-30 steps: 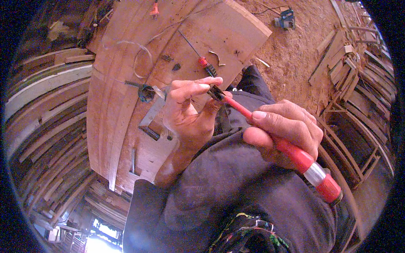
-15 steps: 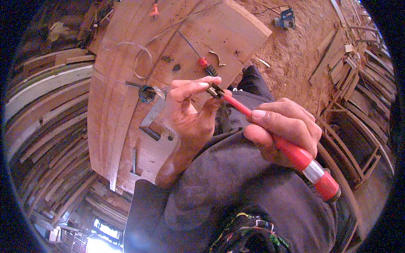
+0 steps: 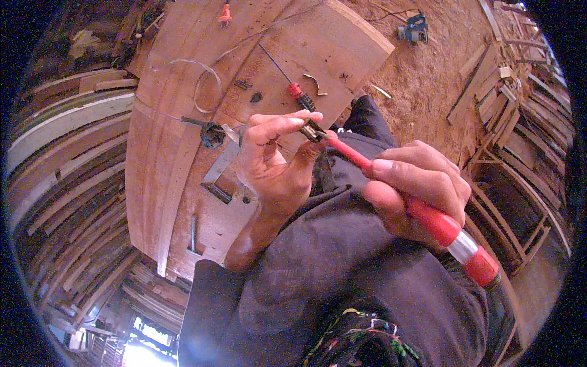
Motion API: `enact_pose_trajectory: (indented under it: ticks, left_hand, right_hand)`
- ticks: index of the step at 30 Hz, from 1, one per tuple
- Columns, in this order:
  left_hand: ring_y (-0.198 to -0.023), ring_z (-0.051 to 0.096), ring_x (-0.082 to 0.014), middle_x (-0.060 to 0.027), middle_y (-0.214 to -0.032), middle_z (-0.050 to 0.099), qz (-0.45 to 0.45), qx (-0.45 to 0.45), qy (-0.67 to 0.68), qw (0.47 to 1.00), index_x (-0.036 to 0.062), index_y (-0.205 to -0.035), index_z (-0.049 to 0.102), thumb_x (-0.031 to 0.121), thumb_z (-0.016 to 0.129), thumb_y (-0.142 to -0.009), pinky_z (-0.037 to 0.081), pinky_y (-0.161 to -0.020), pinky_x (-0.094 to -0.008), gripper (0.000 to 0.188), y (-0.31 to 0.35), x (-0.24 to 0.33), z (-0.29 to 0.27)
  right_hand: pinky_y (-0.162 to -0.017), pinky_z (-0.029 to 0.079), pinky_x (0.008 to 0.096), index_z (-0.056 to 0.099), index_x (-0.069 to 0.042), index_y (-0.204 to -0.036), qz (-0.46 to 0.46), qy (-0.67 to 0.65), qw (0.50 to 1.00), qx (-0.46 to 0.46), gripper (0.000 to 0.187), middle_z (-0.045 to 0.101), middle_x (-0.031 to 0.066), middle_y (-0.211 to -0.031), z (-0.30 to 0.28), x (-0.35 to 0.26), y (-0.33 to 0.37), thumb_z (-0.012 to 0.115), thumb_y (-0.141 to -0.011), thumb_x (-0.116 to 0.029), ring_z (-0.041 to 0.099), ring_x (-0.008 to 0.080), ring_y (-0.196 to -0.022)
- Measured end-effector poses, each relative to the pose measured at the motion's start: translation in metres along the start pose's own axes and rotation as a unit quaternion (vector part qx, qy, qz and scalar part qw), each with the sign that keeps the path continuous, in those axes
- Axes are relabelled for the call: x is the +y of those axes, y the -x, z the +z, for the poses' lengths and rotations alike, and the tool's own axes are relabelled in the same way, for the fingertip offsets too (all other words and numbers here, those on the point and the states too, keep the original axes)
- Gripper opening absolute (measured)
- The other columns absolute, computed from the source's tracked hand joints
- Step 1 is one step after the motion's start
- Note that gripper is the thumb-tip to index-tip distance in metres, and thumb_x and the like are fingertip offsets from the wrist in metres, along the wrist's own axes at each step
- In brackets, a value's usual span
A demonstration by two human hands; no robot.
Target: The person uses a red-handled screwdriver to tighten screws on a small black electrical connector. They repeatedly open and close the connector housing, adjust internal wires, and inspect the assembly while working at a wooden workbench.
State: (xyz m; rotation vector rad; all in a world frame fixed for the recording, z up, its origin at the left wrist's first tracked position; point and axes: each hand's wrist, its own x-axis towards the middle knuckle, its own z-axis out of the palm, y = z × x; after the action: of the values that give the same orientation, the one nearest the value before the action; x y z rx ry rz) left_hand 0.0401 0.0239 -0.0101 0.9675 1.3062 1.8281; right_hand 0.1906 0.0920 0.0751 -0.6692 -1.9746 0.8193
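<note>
Between thumb and fingertips, my left hand [image 3: 275, 156] pinches a small dark metal piece [image 3: 313, 129], held above the edge of the wooden board. My right hand [image 3: 422, 189] is wrapped round a red screwdriver [image 3: 468, 251] with a silver band on its handle. Its slim red shaft points up and left, and the tip meets the metal piece; exactly how they touch is hard to see. Past my left hand, a second screwdriver [image 3: 299, 95] with a red and black handle lies on the board.
The wooden board [image 3: 183, 153] carries a thin looped cable [image 3: 218, 79], an orange plug [image 3: 225, 15], a dark round part [image 3: 212, 134], a metal square [image 3: 220, 174] and a metal rod [image 3: 194, 232]. A blue power tool [image 3: 413, 29] sits on the sawdust-covered ground. Stacked planks [image 3: 73, 153] line the left.
My right hand and the red screwdriver have shifted slightly right. My left hand stays nearly in place, with the metal piece tilted a little differently.
</note>
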Motion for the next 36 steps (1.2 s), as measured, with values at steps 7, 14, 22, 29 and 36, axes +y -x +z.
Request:
enact_pose_trajectory:
  ticks: [7,14,22,29,36]
  left_hand:
    - [-0.09,0.069,-0.0308,-0.0157,-0.105,0.063,-0.014,-0.046,-0.048,0.998,0.0027,-0.111,0.056,-0.008,0.08,-0.07,0.061,-0.073,-0.0399,0.048,0.001,0.001,-0.011]
    - [-0.089,0.07,-0.022,-0.0152,-0.105,0.068,-0.102,-0.073,0.026,0.992,0.0001,-0.112,0.06,0.001,0.082,-0.073,0.057,-0.078,-0.0322,0.045,0.015,0.0,-0.026]
    - [-0.087,0.07,-0.0215,-0.0132,-0.102,0.07,-0.128,-0.049,0.018,0.99,0.0003,-0.108,0.062,0.004,0.083,-0.072,0.057,-0.077,-0.0319,0.041,0.013,-0.004,-0.026]
    - [-0.087,0.07,-0.0206,-0.013,-0.102,0.07,-0.116,-0.083,-0.036,0.989,0.0009,-0.107,0.064,0.005,0.084,-0.07,0.057,-0.077,-0.0315,0.041,0.007,-0.007,-0.028]
    - [-0.092,0.068,-0.0214,-0.0127,-0.102,0.07,-0.115,-0.099,-0.064,0.986,0.0013,-0.106,0.068,0.005,0.085,-0.068,0.056,-0.079,-0.031,0.042,0.001,-0.006,-0.029]
  right_hand:
    - [-0.046,0.039,0.0267,0.055,-0.003,-0.095,0.06,-0.043,0.991,0.11,0.039,0.058,0.0079,-0.065,0.0,0.004,0.01,0.059,-0.095,-0.041,0.053,0.0145,-0.048]
    - [-0.05,0.035,0.0266,0.057,-0.004,-0.091,0.11,-0.039,0.973,0.201,0.043,0.054,0.008,-0.065,-0.005,0.025,0.018,0.051,-0.098,-0.046,0.048,0.0151,-0.052]
    - [-0.044,0.034,0.0249,0.057,-0.002,-0.088,0.207,-0.06,0.962,0.168,0.04,0.054,0.0098,-0.068,0.004,0.04,0.025,0.055,-0.097,-0.041,0.047,0.0139,-0.052]
    - [-0.045,0.035,0.0268,0.057,-0.004,-0.089,0.203,-0.116,0.965,0.115,0.04,0.055,0.0096,-0.068,-0.004,0.046,0.025,0.058,-0.096,-0.044,0.047,0.0137,-0.051]
    - [-0.05,0.046,0.0315,0.066,-0.005,-0.085,0.18,-0.206,0.962,0.021,0.031,0.066,0.0106,-0.071,0.002,0.041,0.023,0.077,-0.082,-0.034,0.061,0.0205,-0.056]
